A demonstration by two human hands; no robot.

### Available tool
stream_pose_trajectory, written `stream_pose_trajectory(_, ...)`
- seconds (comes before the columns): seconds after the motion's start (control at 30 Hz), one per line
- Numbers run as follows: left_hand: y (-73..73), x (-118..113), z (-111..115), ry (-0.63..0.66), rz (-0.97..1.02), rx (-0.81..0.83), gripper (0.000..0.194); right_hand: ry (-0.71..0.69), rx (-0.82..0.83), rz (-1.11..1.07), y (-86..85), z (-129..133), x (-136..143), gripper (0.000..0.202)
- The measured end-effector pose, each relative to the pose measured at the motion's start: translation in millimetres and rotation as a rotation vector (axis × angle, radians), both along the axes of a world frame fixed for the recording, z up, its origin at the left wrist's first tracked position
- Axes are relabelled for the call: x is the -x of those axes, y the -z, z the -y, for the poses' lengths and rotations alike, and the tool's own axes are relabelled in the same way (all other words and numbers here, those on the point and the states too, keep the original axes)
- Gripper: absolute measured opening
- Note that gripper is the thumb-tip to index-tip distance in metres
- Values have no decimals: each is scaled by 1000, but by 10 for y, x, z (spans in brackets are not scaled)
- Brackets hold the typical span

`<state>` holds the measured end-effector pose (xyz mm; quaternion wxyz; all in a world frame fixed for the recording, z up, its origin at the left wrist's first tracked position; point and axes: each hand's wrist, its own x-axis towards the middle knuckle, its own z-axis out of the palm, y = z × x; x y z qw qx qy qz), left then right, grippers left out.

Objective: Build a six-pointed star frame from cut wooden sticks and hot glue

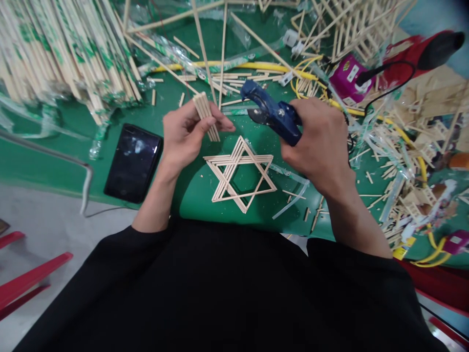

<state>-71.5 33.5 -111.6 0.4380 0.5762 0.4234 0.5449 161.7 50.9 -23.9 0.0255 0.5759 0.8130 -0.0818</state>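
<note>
My left hand [185,132] is closed around a small bundle of short wooden sticks [205,117], held at a slant above the green table [194,203]. In my right hand [320,142] is a blue pipe cutter [271,115], its curved jaw pointing left toward the bundle. A gap separates the cutter from the sticks. Below and between my hands lies a six-pointed star [256,159] of stacked wooden sticks, flat on the table. Neither hand touches it. My right palm and the cutter's handles are partly hidden by my fingers.
Bundled sticks in plastic wrappers [69,54] fill the far left. A black tablet [134,163] lies left of my forearm. A yellow cable [252,65] crosses behind. At right are a purple socket block [350,78], a red hot-air tool [421,54] and scattered stick offcuts.
</note>
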Motion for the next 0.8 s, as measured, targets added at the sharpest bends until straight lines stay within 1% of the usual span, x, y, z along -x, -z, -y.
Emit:
stream_pose_trajectory(0.1,-217,10,53,11,121,17,25,6,-4,-11,5,-5,-9,39)
stream_pose_trajectory(0.17,-337,29,78,43,156,28,21,12,-2,-10,9,-11,-9,41)
stream_pose_trajectory(0.23,-421,47,97,86,159,29,17,14,0,3,11,-16,-4,46)
stream_pose_trajectory(0.33,-486,58,123,115,139,31,15,14,8,9,9,-16,0,47)
stream_pose_trajectory(0.4,-507,57,138,109,125,49,17,12,1,-7,7,-10,-6,43)
stream_pose_trajectory(0.47,-525,53,149,100,92,76,24,4,-14,-24,12,-3,-20,38)
stream_pose_trajectory(0.57,-547,53,153,95,42,92,32,-17,-33,-21,35,5,-48,43)
stream_pose_trajectory(0.63,-546,54,145,96,47,67,28,-34,-50,-27,49,8,-62,48)
stream_pose_trajectory(0.7,-510,53,126,80,43,19,18,-38,-65,-48,50,12,-66,46)
stream_pose_trajectory(0.77,-423,48,100,23,-12,-52,10,-22,-61,-52,35,21,-55,41)
stream_pose_trajectory(0.8,-358,45,86,-20,-64,-93,9,-11,-54,-43,25,27,-43,40)
